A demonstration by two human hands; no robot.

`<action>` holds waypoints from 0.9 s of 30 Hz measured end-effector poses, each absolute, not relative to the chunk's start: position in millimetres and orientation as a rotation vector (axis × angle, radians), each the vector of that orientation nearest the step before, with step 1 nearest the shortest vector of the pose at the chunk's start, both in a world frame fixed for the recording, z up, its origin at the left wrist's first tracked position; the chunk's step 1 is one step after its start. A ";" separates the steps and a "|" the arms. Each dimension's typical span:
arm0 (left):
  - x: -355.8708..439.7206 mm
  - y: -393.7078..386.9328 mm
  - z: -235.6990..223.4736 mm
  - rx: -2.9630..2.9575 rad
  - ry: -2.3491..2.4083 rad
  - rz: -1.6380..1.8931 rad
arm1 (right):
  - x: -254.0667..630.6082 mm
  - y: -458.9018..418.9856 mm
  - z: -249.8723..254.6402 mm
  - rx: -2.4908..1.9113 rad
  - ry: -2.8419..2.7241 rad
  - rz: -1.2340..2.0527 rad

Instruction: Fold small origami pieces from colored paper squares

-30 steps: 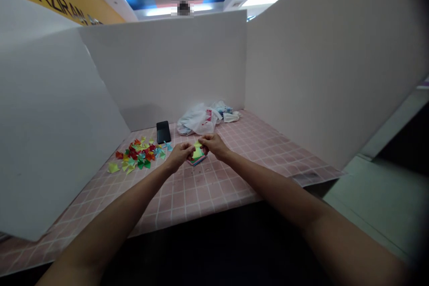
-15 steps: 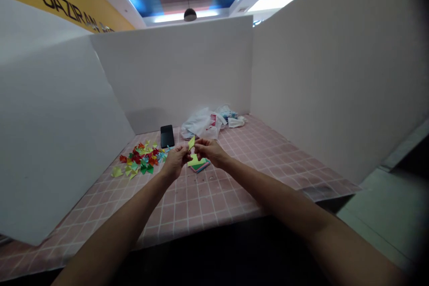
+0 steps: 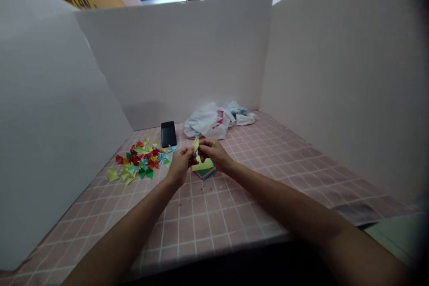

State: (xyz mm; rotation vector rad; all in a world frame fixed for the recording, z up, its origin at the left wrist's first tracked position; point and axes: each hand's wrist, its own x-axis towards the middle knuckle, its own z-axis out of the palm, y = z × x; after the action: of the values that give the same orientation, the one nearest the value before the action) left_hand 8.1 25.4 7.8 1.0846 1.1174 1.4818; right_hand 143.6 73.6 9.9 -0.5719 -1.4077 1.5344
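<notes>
My left hand (image 3: pixel 180 165) and my right hand (image 3: pixel 213 152) meet above the pink tiled table (image 3: pixel 208 214), both pinching one small yellow-green piece of paper (image 3: pixel 195 144) that stands up between the fingertips. Just below the hands lies a small stack of coloured paper squares (image 3: pixel 205 169) with a yellow-green sheet on top. To the left is a scattered pile of several folded paper pieces (image 3: pixel 140 161) in red, green, yellow and blue.
A black phone (image 3: pixel 168 133) lies flat behind the folded pieces. A crumpled white plastic bag (image 3: pixel 209 121) and other wrappers sit at the back. White partition boards (image 3: pixel 174 58) wall the table on the left, back and right.
The yellow-green paper has been lifted off the stack and now stands upright between my fingertips. The view has tilted down and shifted a little.
</notes>
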 end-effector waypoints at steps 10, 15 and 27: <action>8.3 15.5 0.3 1.276 1.157 1.496 | 149.6 63.4 0.9 -0.676 -1.507 1.377; 5.0 11.4 5.3 1.348 1.224 1.473 | 151.3 64.1 0.6 -0.678 -1.559 1.371; 11.6 6.4 5.8 1.379 1.340 1.559 | 149.7 56.5 -1.3 -0.709 -1.580 1.354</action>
State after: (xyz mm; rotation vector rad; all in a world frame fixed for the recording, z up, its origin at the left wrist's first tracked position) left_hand 11.6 6.4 5.8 1.3793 1.3403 1.5589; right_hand 149.7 56.5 -1.3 -0.7089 -1.5805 1.3542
